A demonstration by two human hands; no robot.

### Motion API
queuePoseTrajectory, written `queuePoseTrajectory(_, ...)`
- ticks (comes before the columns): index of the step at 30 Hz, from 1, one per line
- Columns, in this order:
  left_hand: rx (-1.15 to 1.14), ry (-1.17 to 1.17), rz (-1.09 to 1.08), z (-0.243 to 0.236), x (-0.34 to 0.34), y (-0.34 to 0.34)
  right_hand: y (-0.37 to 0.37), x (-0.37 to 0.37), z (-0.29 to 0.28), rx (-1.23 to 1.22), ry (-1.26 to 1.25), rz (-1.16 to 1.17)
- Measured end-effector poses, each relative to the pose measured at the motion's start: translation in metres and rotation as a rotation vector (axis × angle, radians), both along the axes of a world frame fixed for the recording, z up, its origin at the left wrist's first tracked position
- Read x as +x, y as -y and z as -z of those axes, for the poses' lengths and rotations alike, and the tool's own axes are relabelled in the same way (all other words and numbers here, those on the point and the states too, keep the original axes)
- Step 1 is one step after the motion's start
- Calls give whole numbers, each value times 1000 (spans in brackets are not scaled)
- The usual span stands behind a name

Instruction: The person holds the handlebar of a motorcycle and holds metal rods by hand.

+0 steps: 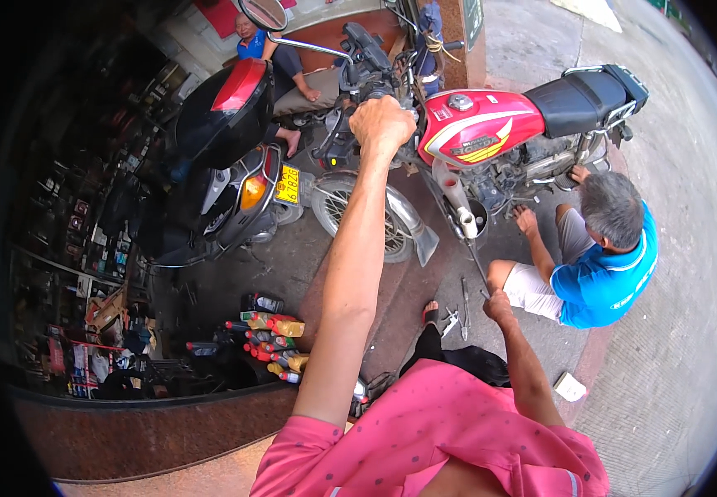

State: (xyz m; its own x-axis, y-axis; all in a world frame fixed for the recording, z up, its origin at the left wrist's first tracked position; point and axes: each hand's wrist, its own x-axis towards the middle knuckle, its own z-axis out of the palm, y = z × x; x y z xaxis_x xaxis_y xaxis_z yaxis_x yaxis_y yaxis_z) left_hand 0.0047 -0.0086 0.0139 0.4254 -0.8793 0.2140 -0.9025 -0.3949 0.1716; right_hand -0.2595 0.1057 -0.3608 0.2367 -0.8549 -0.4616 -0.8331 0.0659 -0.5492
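A red motorcycle (495,123) with a black seat (584,101) stands before me, its front wheel (364,217) toward the left. My left hand (383,124) is closed at the near end of its handlebar, with the arm stretched out straight; the hand covers the grip. Lower right, my right hand (497,305) is closed around a long thin metal rod (476,261). That rod's far end reaches the dark bucket (478,214) beside the engine. A translucent funnel-like container (454,192) and a white cup-like piece (468,222) are at the bucket.
A co-worker in a blue shirt (615,282) crouches right, hands near the engine. Tools (464,311) lie on the ground by my foot (431,311). Several bottles (271,344), a black scooter (238,195) and crowded shelves (85,232) are left. Another person (280,62) sits behind.
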Motion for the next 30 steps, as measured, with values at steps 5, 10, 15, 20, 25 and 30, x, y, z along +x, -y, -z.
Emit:
queuePoseTrajectory(5,-10,-1,-3,1,2,-2,-2,1,-6,31,12,17)
queuePoseTrajectory(10,-14,-1,3,0,-2,-8,-7,-5,-7,137,-60,-1)
queuePoseTrajectory(15,22,-17,-1,8,6,-3,-29,-34,42,360,-160,31)
queuePoseTrajectory(20,-19,32,56,2,-7,12,-38,-85,61,688,-373,-37)
queuePoseTrajectory(25,48,43,29,2,14,5,-52,-126,68,688,-304,145)
queuePoseTrajectory(30,94,25,21,4,-5,10,-108,-175,99,621,-340,95)
